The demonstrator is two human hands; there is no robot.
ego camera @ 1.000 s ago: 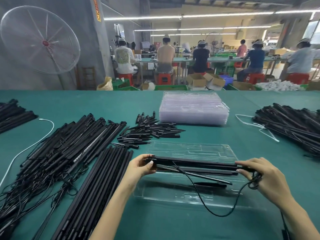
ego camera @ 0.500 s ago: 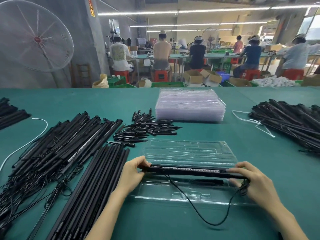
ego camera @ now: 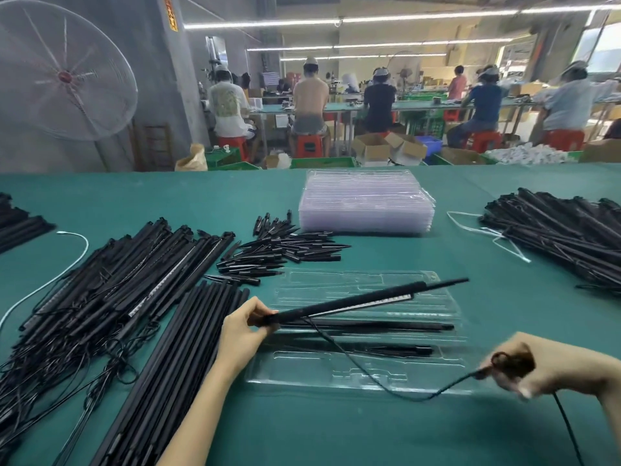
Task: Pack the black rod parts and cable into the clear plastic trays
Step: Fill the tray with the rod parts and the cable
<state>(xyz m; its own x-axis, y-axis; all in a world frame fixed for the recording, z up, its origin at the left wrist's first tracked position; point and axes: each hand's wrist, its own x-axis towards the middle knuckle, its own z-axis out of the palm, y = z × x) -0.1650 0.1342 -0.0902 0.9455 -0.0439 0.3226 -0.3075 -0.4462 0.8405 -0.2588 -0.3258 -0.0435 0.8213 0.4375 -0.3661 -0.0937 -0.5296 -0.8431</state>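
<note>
A clear plastic tray [ego camera: 366,378] lies open on the green table in front of me. Two black rod parts [ego camera: 386,326] lie in its slots. My left hand [ego camera: 243,329] grips the near end of a long black rod with a light strip [ego camera: 353,302], whose far end is tilted up over the tray. A thin black cable [ego camera: 379,381] runs from that end across the tray to my right hand [ego camera: 544,368], which holds a coiled bundle of the cable [ego camera: 512,363] at the tray's right side. The right hand is blurred.
A stack of clear trays [ego camera: 366,206] stands behind. Short black spikes [ego camera: 285,250] lie left of it. Piles of black rods with cables [ego camera: 111,284] and plain black rods [ego camera: 174,364] fill the left; another rod pile [ego camera: 564,230] is at the right.
The rod lay flat across the tray with both hands at its ends. My right hand has let go of the rod and pulled back right with the cable coil; the rod's far end has risen.
</note>
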